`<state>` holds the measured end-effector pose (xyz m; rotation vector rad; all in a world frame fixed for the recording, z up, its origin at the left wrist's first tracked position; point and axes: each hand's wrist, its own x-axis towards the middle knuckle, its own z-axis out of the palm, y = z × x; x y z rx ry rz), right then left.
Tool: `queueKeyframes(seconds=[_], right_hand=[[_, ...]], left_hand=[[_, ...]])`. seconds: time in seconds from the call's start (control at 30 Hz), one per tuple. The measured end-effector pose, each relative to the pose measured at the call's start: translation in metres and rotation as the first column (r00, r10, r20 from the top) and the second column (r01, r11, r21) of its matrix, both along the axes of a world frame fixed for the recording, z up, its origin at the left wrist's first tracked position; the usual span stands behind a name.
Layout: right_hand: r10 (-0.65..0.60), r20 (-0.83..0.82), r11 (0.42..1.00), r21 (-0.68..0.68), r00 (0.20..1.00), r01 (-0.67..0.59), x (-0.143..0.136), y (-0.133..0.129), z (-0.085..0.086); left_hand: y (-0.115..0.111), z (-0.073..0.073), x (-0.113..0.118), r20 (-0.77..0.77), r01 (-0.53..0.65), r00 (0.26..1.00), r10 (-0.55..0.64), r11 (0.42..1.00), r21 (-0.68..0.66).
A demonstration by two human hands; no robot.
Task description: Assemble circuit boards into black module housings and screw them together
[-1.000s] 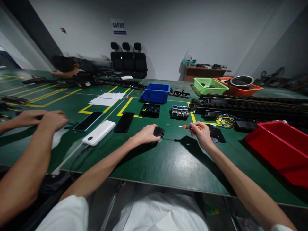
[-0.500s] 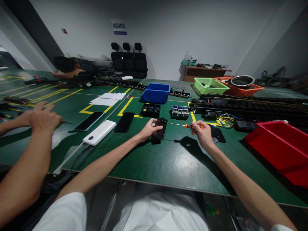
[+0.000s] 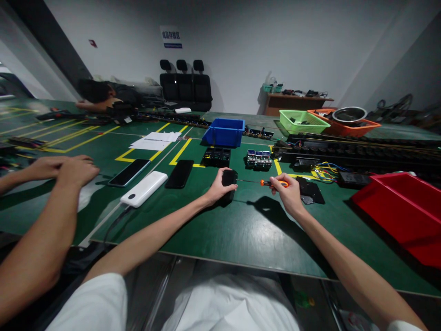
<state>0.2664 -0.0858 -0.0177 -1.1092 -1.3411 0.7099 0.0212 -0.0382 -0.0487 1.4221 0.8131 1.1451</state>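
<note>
Screwdriver [image 3: 267, 183] pinched in the right hand [image 3: 288, 189], its long axis pointing leftward from that grip at a small black box [image 3: 228, 177], clasped between thumb and fingers of the left hand [image 3: 217, 188]; whether the tip touches, I cannot tell.

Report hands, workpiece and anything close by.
Left hand gripping black part. Right hand holding orange-handled screwdriver, tip near part, contact unclear. Black phone lying left of left hand.
</note>
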Motion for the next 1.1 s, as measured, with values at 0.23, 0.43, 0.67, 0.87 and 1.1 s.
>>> queueKeyframes(seconds=[0.23, 0.43, 0.67, 0.87, 1.1], right_hand=[[0.004, 0.04, 1.0, -0.002, 0.999, -0.004, -0.0017, -0.0016, -0.0001], [0.016, 0.048, 1.0, -0.017, 0.999, -0.015, -0.0049, -0.0031, 0.0005], [0.016, 0.069, 1.0, -0.021, 0.997, -0.014, -0.0065, -0.0055, 0.0019], [0.024, 0.071, 0.999, -0.024, 0.997, -0.022, -0.0067, -0.0051, 0.0005], [0.03, 0.073, 0.999, -0.026, 0.997, -0.028, -0.0069, -0.0041, -0.0017]], left_hand=[[0.0005, -0.0008, -0.0001, 0.077, 0.054, 0.996, -0.05, 0.998, -0.041], [-0.0016, -0.0006, -0.0002, 0.063, 0.063, 0.996, -0.06, 0.997, -0.043], [-0.004, 0.0007, 0.0002, 0.028, 0.047, 0.999, -0.046, 0.999, -0.029], [-0.0057, 0.0032, 0.0004, 0.006, 0.027, 1.0, -0.027, 0.999, -0.025], [-0.0054, 0.0026, 0.0006, -0.028, 0.019, 0.999, -0.018, 1.0, 0.022]])
